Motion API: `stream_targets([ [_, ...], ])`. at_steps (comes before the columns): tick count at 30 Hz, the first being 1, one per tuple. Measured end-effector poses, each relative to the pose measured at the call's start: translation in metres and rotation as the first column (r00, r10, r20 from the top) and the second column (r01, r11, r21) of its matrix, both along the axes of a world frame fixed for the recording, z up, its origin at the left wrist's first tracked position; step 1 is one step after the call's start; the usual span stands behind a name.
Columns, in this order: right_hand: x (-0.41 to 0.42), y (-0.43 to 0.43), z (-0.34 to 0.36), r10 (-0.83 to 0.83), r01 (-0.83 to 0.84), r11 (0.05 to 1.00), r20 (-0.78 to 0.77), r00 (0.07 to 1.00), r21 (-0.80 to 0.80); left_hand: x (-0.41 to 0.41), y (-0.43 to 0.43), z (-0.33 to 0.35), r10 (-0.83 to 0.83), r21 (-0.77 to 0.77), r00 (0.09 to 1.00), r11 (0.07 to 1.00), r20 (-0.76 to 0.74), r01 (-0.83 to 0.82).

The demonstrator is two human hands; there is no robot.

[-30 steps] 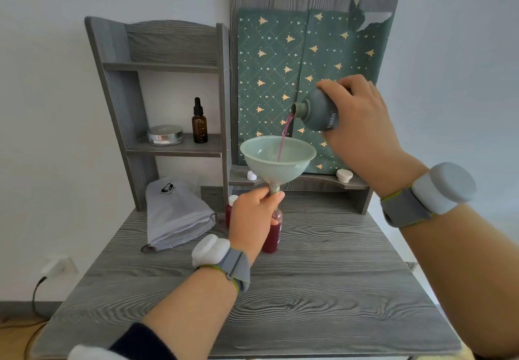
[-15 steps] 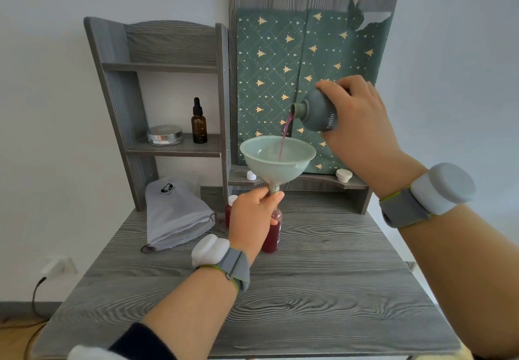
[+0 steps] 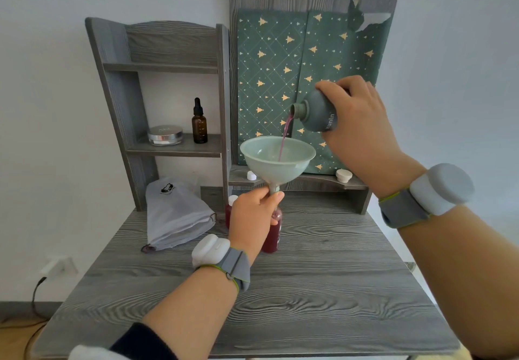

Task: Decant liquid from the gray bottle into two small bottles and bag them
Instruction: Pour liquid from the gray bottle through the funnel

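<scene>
At nine o'clock on the surface point(image 3: 309, 289) the gray drawstring bag point(image 3: 175, 213) lies flat with nothing visibly in it, so bagging is not yet begun. Above it, on the shelf, a silver tin point(image 3: 165, 135) and an amber dropper bottle point(image 3: 199, 123) stand clear of the work.

Just at three o'clock of the bag stands the first small bottle point(image 3: 230, 208), white-capped and red inside; it looks finished. It is half hidden behind the left grip point(image 3: 252, 213), which pinches the stem of the pale green funnel point(image 3: 278, 157), seated in the second small bottle point(image 3: 273, 233). That bottle shows dark red through most of its visible height, so I judge the fill nearly done.

At one o'clock of the funnel the right grip point(image 3: 359, 129) wraps the gray bottle point(image 3: 317, 115), tipped mouth-down to the left, a pink stream falling into the bowl.

Left to do: stop pouring, lift the funnel, cap, bag both. A small white cap point(image 3: 251, 175) and a larger cap point(image 3: 343, 175) wait on the ledge at twelve o'clock. The capped bottle, just beside the left wrist, could be knocked.
</scene>
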State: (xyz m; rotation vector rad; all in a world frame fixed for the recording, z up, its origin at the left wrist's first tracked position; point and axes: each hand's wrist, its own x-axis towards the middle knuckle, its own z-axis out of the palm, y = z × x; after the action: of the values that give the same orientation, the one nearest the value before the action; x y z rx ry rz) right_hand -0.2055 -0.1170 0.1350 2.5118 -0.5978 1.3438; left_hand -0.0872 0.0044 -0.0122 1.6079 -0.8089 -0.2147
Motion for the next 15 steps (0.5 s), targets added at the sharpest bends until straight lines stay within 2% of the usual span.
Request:
stream_targets([
  [15,-0.001,-0.0011,0.0017,0.006,-0.006,1.0,-0.001,1.0,-0.006,-0.0012,0.0011,0.0015,-0.014,-0.006,1.0,1.0,-0.014,0.014],
])
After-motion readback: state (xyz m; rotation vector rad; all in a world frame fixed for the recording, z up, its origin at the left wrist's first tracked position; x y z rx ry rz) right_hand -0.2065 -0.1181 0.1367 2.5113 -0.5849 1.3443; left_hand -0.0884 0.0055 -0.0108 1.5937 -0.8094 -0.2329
